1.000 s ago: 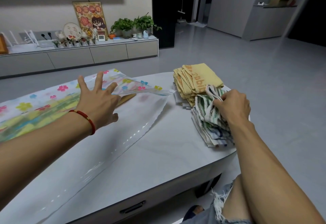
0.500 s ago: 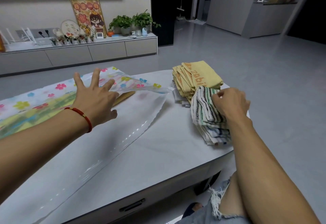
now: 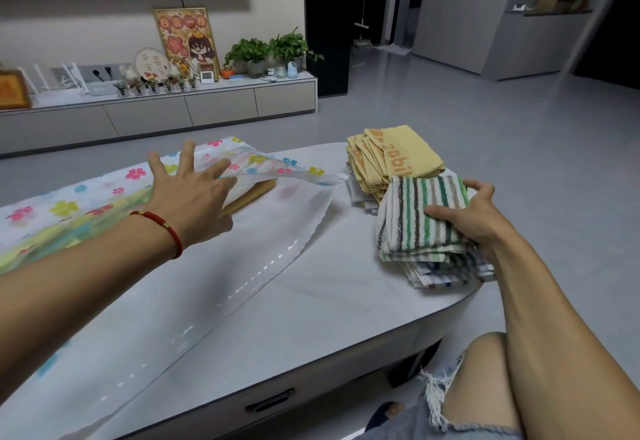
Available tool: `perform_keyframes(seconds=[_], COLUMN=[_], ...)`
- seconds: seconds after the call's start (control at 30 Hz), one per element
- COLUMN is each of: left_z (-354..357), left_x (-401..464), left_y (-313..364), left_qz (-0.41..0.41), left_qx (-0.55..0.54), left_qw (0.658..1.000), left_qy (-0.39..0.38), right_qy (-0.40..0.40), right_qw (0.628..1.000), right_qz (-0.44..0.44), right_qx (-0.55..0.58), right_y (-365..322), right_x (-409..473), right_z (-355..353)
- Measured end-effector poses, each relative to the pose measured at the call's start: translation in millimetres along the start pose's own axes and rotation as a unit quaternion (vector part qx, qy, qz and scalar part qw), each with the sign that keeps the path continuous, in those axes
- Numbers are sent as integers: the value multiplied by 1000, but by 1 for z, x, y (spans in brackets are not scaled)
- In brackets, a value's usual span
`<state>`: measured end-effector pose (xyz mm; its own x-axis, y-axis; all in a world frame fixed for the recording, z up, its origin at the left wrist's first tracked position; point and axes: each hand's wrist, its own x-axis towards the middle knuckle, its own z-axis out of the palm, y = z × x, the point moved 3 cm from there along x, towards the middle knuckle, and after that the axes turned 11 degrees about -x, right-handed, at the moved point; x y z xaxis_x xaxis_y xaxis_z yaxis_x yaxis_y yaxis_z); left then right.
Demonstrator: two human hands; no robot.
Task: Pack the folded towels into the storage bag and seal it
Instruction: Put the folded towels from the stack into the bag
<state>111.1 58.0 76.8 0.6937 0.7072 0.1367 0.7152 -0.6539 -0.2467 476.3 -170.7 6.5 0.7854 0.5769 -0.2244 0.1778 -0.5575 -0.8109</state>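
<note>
A clear storage bag (image 3: 277, 231) with a flower-print top sheet lies across the white table (image 3: 329, 318). My left hand (image 3: 194, 197), fingers spread, lifts the flowered flap at the bag's mouth; a brown folded towel (image 3: 251, 193) shows inside. At the right, my right hand (image 3: 467, 218) grips a green-striped folded towel (image 3: 415, 218), tilted up off a low pile of striped towels (image 3: 446, 271). A stack of yellow towels (image 3: 391, 159) sits behind it.
The table's rounded right end is just past the towel piles. A drawer handle (image 3: 270, 401) is on the table's front face. My bare knee (image 3: 485, 387) is below the table edge. A low cabinet (image 3: 173, 110) with plants stands across the grey floor.
My right hand has turned the green-striped towel from on edge to nearly flat and raised it off the pile. My left hand has stayed spread on the bag's flap.
</note>
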Motion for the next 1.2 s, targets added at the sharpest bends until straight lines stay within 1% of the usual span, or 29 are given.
perform_keyframes(seconds=[0.03,0.1,0.17,0.2,0.27,0.3,0.33,0.37,0.4,0.47,0.5,0.53,0.57,0.63,0.7,0.8,0.9,0.97,1.03,1.1,1.17,1.2], left_z=[-3,-10,-19,-23,-31,-34,-36,-38,-39,-41,-41,-41,-41,-41,-39,-37,-33,-29,-25,-19,-14,-11], left_x=[2,6,11,13,16,16,17,18,18,17,16,15,14,13,11,9,4,2,1,0,0,0], left_y=[-2,-7,-13,-16,-22,-24,-25,-27,-28,-32,-34,-35,-36,-35,-32,-29,-28,-26,-23,-18,-12,-9], left_qz=[0,0,-1,-2,-2,1,5,9,12,15,16,17,19,23,29,40,40,39,36,36,36,37], left_qx=[-10,-29,-45,-53,-63,-67,-70,-70,-71,-77,-82,-84,-82,-77,-75,-68,-71,-76,-79,-76,-74,-74], left_qw=[1000,1000,999,999,998,998,997,997,997,997,997,996,996,997,997,997,996,996,996,996,997,996], left_qy=[0,-8,-13,-13,-13,-14,-15,-14,-11,-5,-1,3,7,11,15,27,29,25,20,15,12,12], right_qy=[-26,-108,-198,-262,-425,-477,-493,-471,-423,-281,-206,-153,-124,-109,-98,-106,-131,-137,-136,-120,-77,-53], right_qw=[997,976,952,936,877,852,845,857,879,932,957,976,986,992,993,991,984,976,959,927,891,881], right_qz=[-38,-120,-187,-195,-151,-130,-124,-126,-130,-125,-118,-102,-73,-32,-44,-80,-118,-149,-193,-243,-287,-297], right_qx=[60,146,141,133,163,170,164,165,178,194,165,120,81,46,40,18,-23,-75,-158,-259,-343,-365], right_y=[-7,-26,-45,-53,-70,-78,-88,-100,-111,-124,-125,-121,-112,-98,-94,-99,-101,-102,-103,-103,-97,-91], right_x=[-10,-32,-52,-61,-80,-88,-92,-90,-87,-68,-56,-45,-37,-27,-21,-13,-4,-2,-7,-20,-33,-39], right_z=[4,19,44,63,111,137,163,187,208,240,253,263,272,285,294,301,298,289,277,258,231,213])
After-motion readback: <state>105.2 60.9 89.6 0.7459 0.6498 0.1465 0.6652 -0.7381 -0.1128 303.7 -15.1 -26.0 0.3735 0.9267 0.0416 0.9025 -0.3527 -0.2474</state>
